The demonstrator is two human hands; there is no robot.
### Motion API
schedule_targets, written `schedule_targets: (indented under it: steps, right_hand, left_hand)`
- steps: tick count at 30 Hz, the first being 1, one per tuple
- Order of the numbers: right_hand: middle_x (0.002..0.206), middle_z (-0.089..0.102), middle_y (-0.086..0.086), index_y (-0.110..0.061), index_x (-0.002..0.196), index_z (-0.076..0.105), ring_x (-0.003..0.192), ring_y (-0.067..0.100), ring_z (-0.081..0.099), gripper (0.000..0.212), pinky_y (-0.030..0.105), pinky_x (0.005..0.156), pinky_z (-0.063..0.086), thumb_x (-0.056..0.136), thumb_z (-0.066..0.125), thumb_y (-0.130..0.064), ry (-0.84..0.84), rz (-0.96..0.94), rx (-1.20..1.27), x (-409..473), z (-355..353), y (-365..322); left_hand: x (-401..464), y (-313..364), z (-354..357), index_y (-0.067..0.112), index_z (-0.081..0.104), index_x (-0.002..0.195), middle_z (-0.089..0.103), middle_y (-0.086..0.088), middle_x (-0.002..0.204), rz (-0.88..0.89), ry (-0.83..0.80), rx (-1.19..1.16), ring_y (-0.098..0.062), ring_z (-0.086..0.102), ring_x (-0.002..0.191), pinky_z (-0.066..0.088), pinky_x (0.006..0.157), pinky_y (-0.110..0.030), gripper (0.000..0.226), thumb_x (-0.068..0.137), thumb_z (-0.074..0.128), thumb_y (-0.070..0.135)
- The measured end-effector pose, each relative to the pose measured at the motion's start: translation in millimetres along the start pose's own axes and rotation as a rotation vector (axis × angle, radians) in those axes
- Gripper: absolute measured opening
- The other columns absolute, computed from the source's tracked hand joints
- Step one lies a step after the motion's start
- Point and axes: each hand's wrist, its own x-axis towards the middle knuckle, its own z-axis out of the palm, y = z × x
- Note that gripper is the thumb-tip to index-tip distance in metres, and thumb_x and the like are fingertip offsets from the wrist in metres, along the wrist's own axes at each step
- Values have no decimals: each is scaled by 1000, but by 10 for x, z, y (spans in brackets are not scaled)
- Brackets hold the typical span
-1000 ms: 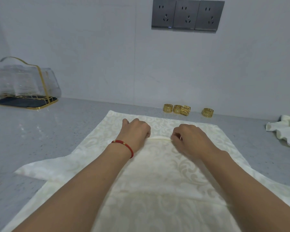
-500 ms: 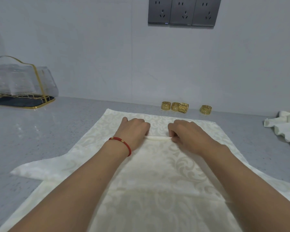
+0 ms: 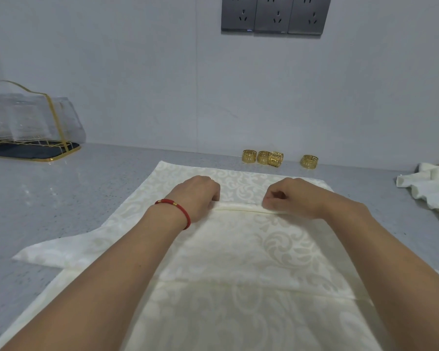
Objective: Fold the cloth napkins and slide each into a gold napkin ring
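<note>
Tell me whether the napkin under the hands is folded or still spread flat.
Partly folded: the napkin has a raised pleat across it, pinched by the left hand and right hand; the rest lies spread.

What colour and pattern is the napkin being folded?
Cream napkin with a tone-on-tone floral scroll damask pattern; head view shows it.

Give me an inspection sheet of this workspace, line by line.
Surface: grey speckled countertop.
Job's things: cream damask napkin spread flat, a narrow pleat raised across it; four gold napkin rings by the wall; more cream cloth at the right edge.
Clutter: clear glasses on a gold-framed tray, far left.
Grippers: left hand and right hand each pinch the pleat.
Cables: nothing seen.
Surroundings: pale wall, three grey sockets.
</note>
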Motion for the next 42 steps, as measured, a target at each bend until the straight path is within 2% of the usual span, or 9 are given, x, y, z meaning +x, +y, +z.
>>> schedule_targets:
  steps: [8, 12, 18, 23, 26, 29, 32, 35, 42]
  right_hand:
    - [83, 59, -10, -29, 93, 68, 72, 7, 54, 8, 20, 65, 38, 91, 74, -36, -26, 34, 4, 16, 38, -4]
    - [93, 65, -10, -29, 91, 64, 83, 10, 62, 8, 22, 72, 47, 93, 71, -33, -31, 6, -20, 3, 39, -21]
    - [85, 67, -10, -30, 84, 67, 79, 12, 62, 12, 28, 72, 51, 85, 77, -23, -23, -50, -57, -25, -32, -83]
    - [83, 69, -14, -37, 81, 72, 83, 6, 60, 10, 27, 78, 49, 82, 80, -43, -137, -20, -50, -66, -119, -116]
    - [72, 65, -15, -37, 72, 70, 66, 2, 56, 16, 27, 74, 49, 87, 75, -36, -134, -28, 29, -92, -154, -104]
    - [71, 61, -16, -37, 89, 71, 63, 0, 55, 9, 27, 74, 49, 84, 79, -34, -128, 0, 21, -83, -114, -67]
    - [82, 65, -17, -37, 91, 72, 75, 3, 61, 8, 30, 82, 53, 84, 77, -37, -143, 11, -27, -101, -115, -86]
    - [96, 68, -14, -35, 92, 69, 90, 7, 65, 10, 31, 87, 55, 85, 75, -36, -142, 33, -68, -138, -136, -142]
    - [86, 61, -13, -31, 87, 64, 76, 5, 57, 16, 24, 66, 45, 84, 75, -20, -50, 26, -153, -123, -143, -175]
  left_hand:
    - [-51, 11, -57, 19, 68, 104, 65, 1, 107, -12, -26, 13, -23, 62, 96, 53, 85, -39, 23, 93, 53, 5]
    - [-59, 15, -68, 18, 63, 105, 62, 2, 107, -14, -28, 32, -21, 57, 92, 44, 76, -32, 17, 96, 52, 10]
    - [-94, -21, -151, 29, 57, 88, 55, 12, 94, 67, -75, 26, -16, 56, 91, 45, 74, -29, 25, 87, 57, 3]
    - [-157, -104, -270, 31, 71, 94, 62, 14, 90, 41, -227, -157, -8, 61, 83, 47, 68, -19, 24, 86, 61, 11]
    - [-172, -142, -286, 27, 74, 90, 66, 12, 85, 76, -187, -213, -2, 61, 75, 42, 62, -11, 21, 89, 61, 10]
    - [-160, -182, -208, 23, 68, 89, 65, 8, 88, 78, -181, -244, -11, 61, 78, 43, 63, -15, 15, 86, 65, 9]
    - [-134, -205, -179, 24, 66, 103, 60, 10, 92, 58, -195, -197, -8, 57, 81, 41, 65, -18, 15, 89, 67, 18]
    - [-122, -197, -181, 23, 67, 101, 58, 12, 90, 63, -177, -156, -11, 59, 84, 48, 74, -24, 13, 89, 67, 18]
    - [-124, -71, -126, 28, 56, 90, 46, 15, 84, 134, 12, -10, -12, 49, 86, 34, 67, -26, 18, 89, 56, 10]
